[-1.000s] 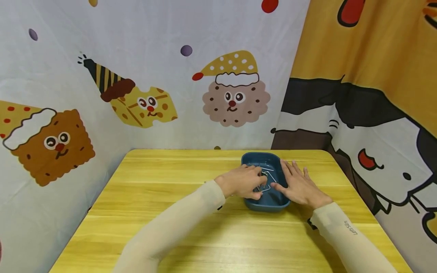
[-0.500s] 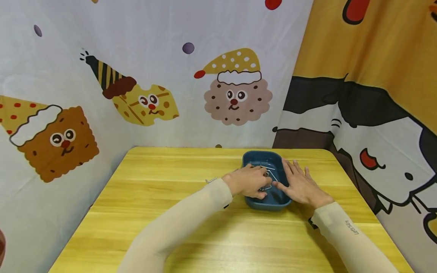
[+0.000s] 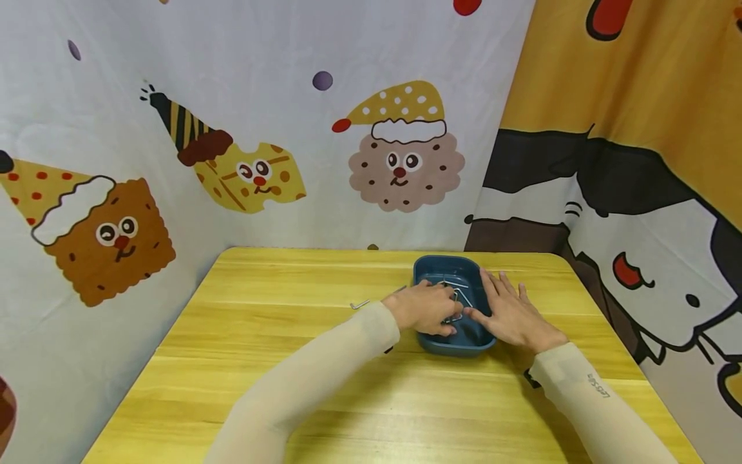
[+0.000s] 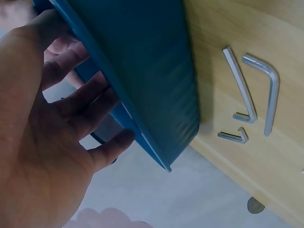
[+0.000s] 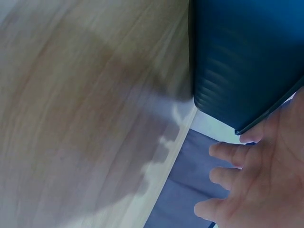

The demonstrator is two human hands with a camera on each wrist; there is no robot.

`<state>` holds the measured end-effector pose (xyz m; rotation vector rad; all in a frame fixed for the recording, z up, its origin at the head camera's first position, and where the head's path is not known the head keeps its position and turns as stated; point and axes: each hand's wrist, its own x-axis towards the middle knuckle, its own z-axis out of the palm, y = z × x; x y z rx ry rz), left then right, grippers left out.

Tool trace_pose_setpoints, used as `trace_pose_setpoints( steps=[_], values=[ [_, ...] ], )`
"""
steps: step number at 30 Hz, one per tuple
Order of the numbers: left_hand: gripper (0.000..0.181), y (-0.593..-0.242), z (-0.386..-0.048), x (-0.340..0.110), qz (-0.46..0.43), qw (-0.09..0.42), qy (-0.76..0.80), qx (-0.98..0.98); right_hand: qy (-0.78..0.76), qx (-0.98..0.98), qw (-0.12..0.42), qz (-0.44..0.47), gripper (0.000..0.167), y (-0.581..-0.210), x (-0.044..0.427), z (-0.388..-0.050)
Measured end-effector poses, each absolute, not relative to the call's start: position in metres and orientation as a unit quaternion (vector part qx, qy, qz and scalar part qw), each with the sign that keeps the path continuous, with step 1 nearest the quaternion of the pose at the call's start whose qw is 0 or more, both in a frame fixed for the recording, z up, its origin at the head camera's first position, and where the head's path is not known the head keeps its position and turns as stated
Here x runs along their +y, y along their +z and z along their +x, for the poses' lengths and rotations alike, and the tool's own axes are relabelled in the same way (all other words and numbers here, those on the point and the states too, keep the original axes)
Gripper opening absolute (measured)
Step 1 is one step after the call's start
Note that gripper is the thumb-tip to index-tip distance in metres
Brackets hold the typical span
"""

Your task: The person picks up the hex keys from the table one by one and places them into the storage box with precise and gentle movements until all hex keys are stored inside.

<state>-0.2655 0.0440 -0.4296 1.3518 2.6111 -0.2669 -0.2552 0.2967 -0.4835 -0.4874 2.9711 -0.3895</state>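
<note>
- A wooden table with yellow grain filled the lower view, its back edge against a white cloth printed with party-hatted snacks; to the right hung a yellow curtain with a black-and-white cartoon animal.
- The blue box stood on the table's far part, right of centre, its long axis running away from the person.
- Inside lay bent metal keys: the far key stretched nearly crosswise, and the slanting key ran rightward and nearer.
- On the bare wood left of the box lay three loose keys: the angled key and the rounded key, with long arms side by side, and the small key.
- The left hand dipped over the rim, fingers bent; I couldn't tell whether they pinched a key.
- The right hand rested at the box's right side, fingers straight and spread, thumb over the rim.
</note>
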Motion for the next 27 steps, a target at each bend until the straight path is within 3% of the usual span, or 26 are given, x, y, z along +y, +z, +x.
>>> trace_pose_setpoints(
  steps=[12, 27],
  values=[
    [0.047, -0.434, -0.257, 0.034, 0.451, 0.04, -0.08, 0.888, -0.131, 0.977, 0.046, -0.164, 0.11, -0.487, 0.299, -0.256],
    [0.06, -0.435, -0.242, -0.007, 0.411, -0.024, -0.042, 0.91, -0.142, 0.975, 0.044, -0.166, 0.113, -0.488, 0.304, -0.257]
  ],
)
